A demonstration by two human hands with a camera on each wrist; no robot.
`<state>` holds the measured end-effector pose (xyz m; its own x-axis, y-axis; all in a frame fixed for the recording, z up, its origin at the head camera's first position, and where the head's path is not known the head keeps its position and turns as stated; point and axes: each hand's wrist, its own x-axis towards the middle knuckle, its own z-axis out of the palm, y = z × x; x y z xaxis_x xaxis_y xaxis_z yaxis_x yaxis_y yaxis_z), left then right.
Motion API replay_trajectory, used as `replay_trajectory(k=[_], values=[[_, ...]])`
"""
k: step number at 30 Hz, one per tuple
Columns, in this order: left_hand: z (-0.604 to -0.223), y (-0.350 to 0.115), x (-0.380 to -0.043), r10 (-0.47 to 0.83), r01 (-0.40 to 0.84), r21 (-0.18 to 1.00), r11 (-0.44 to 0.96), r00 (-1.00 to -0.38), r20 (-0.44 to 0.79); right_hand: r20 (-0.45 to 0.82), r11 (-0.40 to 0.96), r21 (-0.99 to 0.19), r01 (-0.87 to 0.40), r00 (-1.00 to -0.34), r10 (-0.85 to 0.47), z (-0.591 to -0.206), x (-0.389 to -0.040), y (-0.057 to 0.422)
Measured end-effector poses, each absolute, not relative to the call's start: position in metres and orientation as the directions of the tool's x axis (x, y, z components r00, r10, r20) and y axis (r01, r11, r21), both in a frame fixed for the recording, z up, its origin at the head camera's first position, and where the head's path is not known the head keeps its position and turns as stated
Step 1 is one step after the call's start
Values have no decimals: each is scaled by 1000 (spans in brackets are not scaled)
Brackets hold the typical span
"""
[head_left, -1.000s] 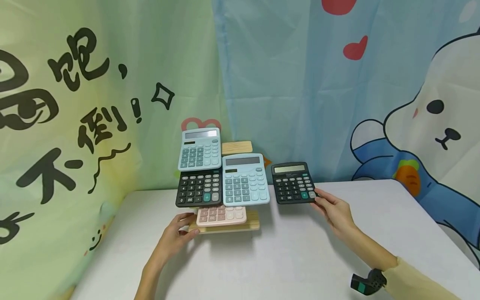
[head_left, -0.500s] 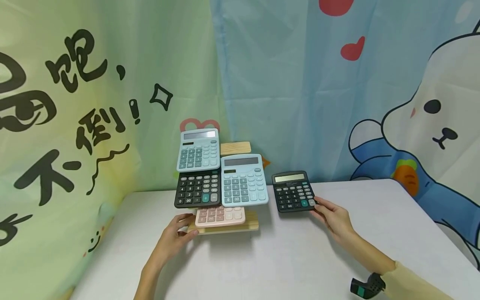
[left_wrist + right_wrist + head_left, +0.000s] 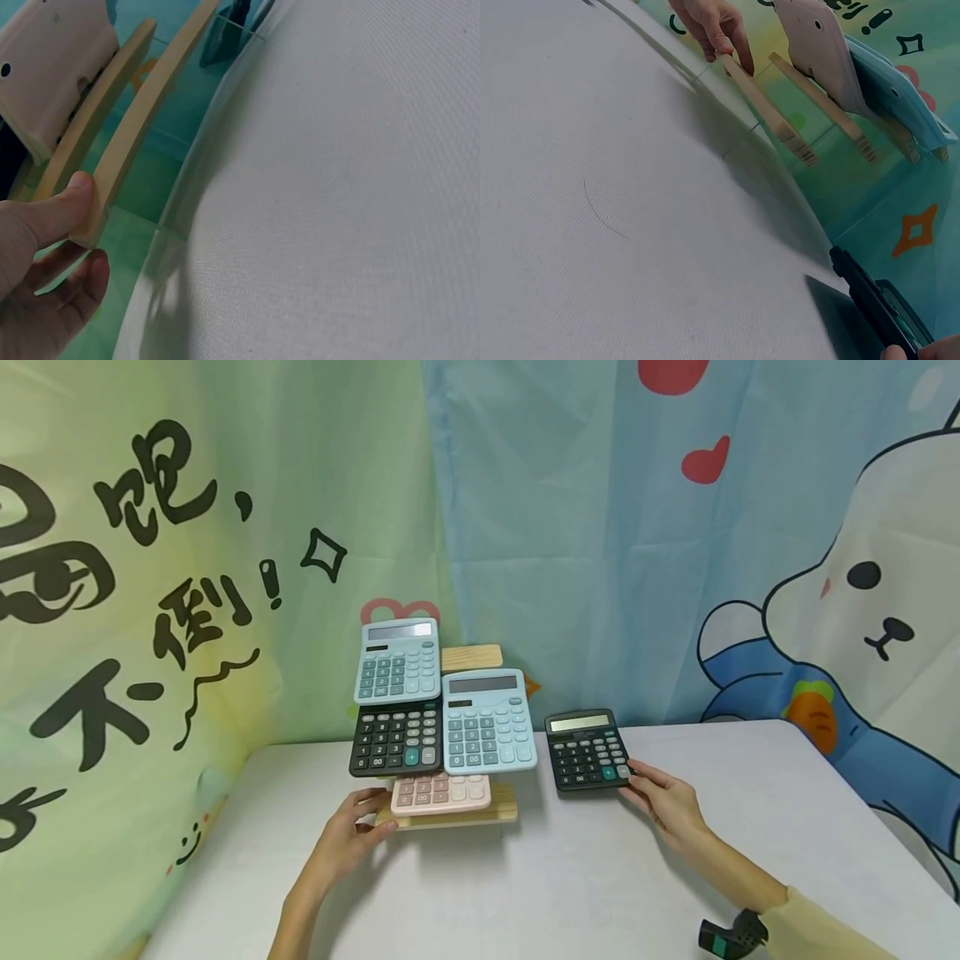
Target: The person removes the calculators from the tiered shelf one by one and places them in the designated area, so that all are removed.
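A wooden slatted rack [image 3: 504, 810] bears several calculators in tiers. My left hand [image 3: 347, 837] grips the left end of its lowest slat [image 3: 135, 127], the thumb lying on the wood. Above that slat leans a pink calculator [image 3: 442, 795], partly hidden by a black calculator [image 3: 397, 739] and a light blue calculator [image 3: 490, 722]. Another light blue calculator [image 3: 398, 662] sits at the top left. To the right of the rack, apart from it, my right hand [image 3: 670, 802] pinches a second black calculator [image 3: 588, 750] by its lower right corner, keys facing me.
A white table [image 3: 480, 902] lies below, its far edge just behind the rack. Printed fabric [image 3: 570, 527] hangs behind and along the left side. A black device [image 3: 733, 933] is at my right wrist, by the sleeve.
My right hand has lowered the black calculator a little and tipped it slightly. The left hand and the calculators on the rack have stayed in place.
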<state>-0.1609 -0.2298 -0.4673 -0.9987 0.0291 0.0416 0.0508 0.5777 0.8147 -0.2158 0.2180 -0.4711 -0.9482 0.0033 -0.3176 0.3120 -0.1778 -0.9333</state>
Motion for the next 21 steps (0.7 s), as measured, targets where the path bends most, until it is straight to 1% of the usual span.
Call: replay_trajectory(k=[3, 10, 17, 21], values=[[-467, -230, -161, 33, 63, 811, 582, -998, 54, -325, -167, -933, 320, -946, 4, -473, -216, 219], [-467, -229, -161, 34, 55, 809, 586, -998, 43, -338, -140, -931, 336, -941, -9, -478, -216, 223], [-464, -229, -160, 39, 56, 810, 583, -998, 41, -280, -42, -959, 282, -959, -33, -476, -219, 223], [-464, -229, -160, 44, 60, 815, 576, -998, 43, -287, 26, -958, 286, -957, -35, -475, -219, 225]])
